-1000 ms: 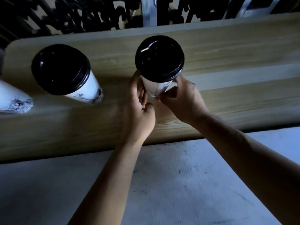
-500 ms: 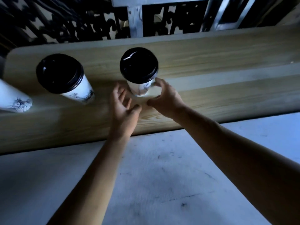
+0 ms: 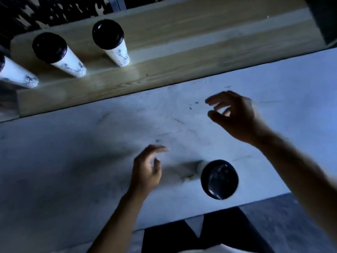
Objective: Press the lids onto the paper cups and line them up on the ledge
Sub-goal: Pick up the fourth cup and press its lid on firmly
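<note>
Three lidded paper cups stand in a row on the wooden ledge (image 3: 182,42): one cut off at the left edge (image 3: 16,73), a middle one (image 3: 58,53), and the rightmost (image 3: 111,41), each under a black lid. A fourth lidded cup (image 3: 217,178) stands on the pale worktop (image 3: 73,161), near its front edge, its black lid (image 3: 219,179) already on top.

Both hands are empty with fingers loosely spread. The left hand (image 3: 145,170) hovers just beside that cup on its left; the right hand (image 3: 235,115) hangs above the worktop further back, well apart from the cup.

The risks, as I judge them:

- The lid may only be resting on the rim, since the dim, blurred view does not show whether it is seated all round. Lifting by the lid could then pull it off.
- The cup stands close to the worktop's front edge, so a sideways knock from the nearby left hand could tip it over the edge.
- Squeezing the paper wall too hard could pop the lid loose.
- Setting it down carelessly on the ledge could nudge the rightmost cup and break the row.
</note>
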Available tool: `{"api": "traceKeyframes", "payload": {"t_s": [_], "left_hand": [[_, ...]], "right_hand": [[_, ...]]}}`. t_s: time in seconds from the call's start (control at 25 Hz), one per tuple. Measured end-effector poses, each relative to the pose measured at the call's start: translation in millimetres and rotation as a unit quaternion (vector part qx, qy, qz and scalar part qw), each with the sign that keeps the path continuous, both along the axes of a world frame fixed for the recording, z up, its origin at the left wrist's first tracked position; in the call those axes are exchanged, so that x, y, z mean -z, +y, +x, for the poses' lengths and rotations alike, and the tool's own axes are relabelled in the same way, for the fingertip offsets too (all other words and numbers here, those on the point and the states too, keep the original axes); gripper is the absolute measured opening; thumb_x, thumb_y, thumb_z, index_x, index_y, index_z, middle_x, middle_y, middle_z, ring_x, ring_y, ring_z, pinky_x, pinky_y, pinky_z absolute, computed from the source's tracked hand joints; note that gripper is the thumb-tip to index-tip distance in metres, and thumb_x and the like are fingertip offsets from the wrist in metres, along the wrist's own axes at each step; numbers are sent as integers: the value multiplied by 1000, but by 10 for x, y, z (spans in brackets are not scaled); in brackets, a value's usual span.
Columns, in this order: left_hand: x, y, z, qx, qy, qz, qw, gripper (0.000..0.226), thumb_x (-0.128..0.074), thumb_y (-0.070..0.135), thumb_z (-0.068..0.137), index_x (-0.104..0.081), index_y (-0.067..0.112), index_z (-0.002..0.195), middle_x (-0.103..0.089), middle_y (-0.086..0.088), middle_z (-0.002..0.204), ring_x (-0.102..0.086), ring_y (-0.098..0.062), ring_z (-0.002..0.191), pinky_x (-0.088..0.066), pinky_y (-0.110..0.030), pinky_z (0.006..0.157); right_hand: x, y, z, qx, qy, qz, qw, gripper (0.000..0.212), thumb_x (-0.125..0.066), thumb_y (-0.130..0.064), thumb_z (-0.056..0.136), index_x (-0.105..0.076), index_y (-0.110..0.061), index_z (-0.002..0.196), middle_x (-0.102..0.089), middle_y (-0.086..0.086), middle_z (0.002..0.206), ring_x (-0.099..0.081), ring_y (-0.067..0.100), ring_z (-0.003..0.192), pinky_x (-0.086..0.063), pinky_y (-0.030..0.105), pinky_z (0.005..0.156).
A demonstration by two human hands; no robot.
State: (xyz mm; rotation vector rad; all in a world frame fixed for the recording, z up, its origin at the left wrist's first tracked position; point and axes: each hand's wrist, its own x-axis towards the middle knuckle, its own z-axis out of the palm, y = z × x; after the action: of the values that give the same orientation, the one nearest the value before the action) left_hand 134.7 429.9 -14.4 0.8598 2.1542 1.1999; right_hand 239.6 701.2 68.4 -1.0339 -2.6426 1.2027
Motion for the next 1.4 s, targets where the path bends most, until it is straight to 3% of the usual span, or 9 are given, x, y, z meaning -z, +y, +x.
{"api": "traceKeyframes", "payload": {"t_s": [0.12, 0.24, 0.36, 0.48, 0.68, 0.84, 1.0, 1.16, 1.4], "left_hand": [[-30, -85, 717, 100, -13, -134, 986, 76, -69, -2, 82, -48, 36, 145, -51, 13, 146, -51, -6, 136, -36, -14, 113], [-57, 91, 1211, 89, -24, -162, 982, 111, -89, 21, 71, -23, 26, 160, -34, 14, 161, -34, 2, 146, -27, -6, 113], [-263, 487, 1457, -14, -69, -137, 988, 70, -87, 9, 69, -59, 33, 128, -65, 36, 121, -57, 20, 112, -44, -6, 91], [-500, 643, 1635, -93, -37, -171, 980, 57, -85, 9, 71, -57, 44, 106, -68, 30, 93, -54, 32, 88, -39, 4, 70], [-922, 593, 1579, -73, -8, -155, 985, 57, -86, 32, 66, -53, 57, 105, -70, 19, 106, -65, 6, 98, -52, -19, 72], [-1282, 582, 1334, -47, 89, -145, 984, 70, -81, 51, 64, -50, 38, 126, -58, 6, 142, -59, -18, 128, -56, -37, 89], [-1624, 474, 1120, -8, 201, -162, 966, 61, -72, 57, 67, -42, 33, 116, -71, 7, 104, -70, -27, 91, -54, -35, 67], [-1837, 247, 918, 1, 264, -175, 949, 84, -74, 58, 68, -42, 28, 139, -66, 8, 126, -69, -24, 107, -55, -34, 77], [-1925, 37, 777, 49, 352, -234, 905, 56, -68, 44, 69, -52, 24, 119, -66, 2, 105, -71, -27, 85, -48, -32, 61]], "right_hand": [[-203, -290, 827, -17, 43, 26, 999, 16, -76, -18, 87, -76, -23, 102, -65, -1, 94, -60, 4, 76, -43, 7, 73], [-188, -596, 1310, -57, 37, -17, 998, 28, -73, -29, 87, -73, -24, 114, -59, 0, 102, -60, 8, 86, -50, 22, 80], [-55, -779, 1476, -119, -18, -35, 992, 55, -70, -27, 86, -57, -23, 139, -51, 7, 124, -59, 28, 112, -54, 39, 92], [-101, -683, 1566, -120, -12, -75, 990, 59, -68, -25, 86, -50, -25, 142, -49, 7, 127, -62, 31, 111, -55, 41, 93], [-398, -482, 1499, -90, 2, -100, 991, 44, -57, -26, 94, -53, -29, 138, -53, 7, 122, -68, 34, 99, -58, 46, 84], [-755, -534, 1314, 10, 34, -127, 991, 42, -40, -43, 105, -46, -27, 144, -55, 10, 133, -59, 32, 118, -50, 41, 94], [-1014, -739, 1059, 51, 54, -189, 979, 55, -35, -57, 102, -39, -34, 152, -54, 11, 145, -50, 25, 132, -39, 34, 97], [-1164, -946, 754, 43, 47, -177, 982, 58, -33, -65, 95, -42, -46, 150, -59, 4, 142, -52, 24, 132, -42, 39, 106], [-1236, -1188, 466, 127, 75, -294, 944, 40, -41, -47, 93, -74, -31, 110, -68, -2, 106, -61, 19, 96, -43, 28, 67]]}}
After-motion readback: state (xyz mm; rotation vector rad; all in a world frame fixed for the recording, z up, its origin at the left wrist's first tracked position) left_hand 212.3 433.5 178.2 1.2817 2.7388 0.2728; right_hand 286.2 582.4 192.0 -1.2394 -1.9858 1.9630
